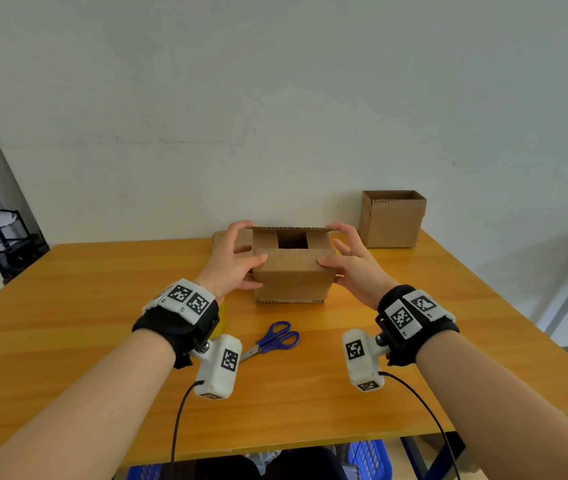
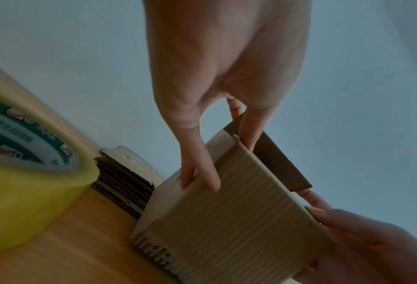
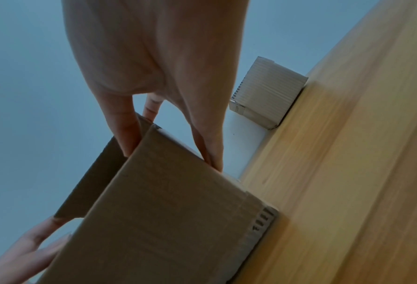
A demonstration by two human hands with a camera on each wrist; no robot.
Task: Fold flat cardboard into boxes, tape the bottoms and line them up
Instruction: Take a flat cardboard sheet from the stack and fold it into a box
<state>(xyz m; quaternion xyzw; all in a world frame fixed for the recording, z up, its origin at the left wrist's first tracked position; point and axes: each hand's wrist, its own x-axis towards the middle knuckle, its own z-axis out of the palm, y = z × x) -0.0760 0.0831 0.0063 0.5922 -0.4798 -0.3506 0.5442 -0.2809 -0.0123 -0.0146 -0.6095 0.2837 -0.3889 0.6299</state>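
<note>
A brown cardboard box [image 1: 293, 280] stands on the wooden table [image 1: 102, 306] at its middle, its upper flaps partly folded in and a dark gap left between them. My left hand [image 1: 241, 251] grips its left side, thumb on the near flap and fingers curled over the far flap. Opposite it, my right hand [image 1: 344, 254] holds the right side the same way. The left wrist view shows my left hand [image 2: 227, 76] on the box [image 2: 232, 221]. In the right wrist view my right hand [image 3: 154, 67] grips the box's [image 3: 166, 221] upper edge.
A folded box [image 1: 391, 220] stands open at the back right by the wall. Flat cardboard sheets [image 2: 125, 182] lie stacked behind my left hand. A yellow tape roll [image 2: 20, 173] sits under my left wrist. Blue-handled scissors [image 1: 275, 337] lie in front of the box.
</note>
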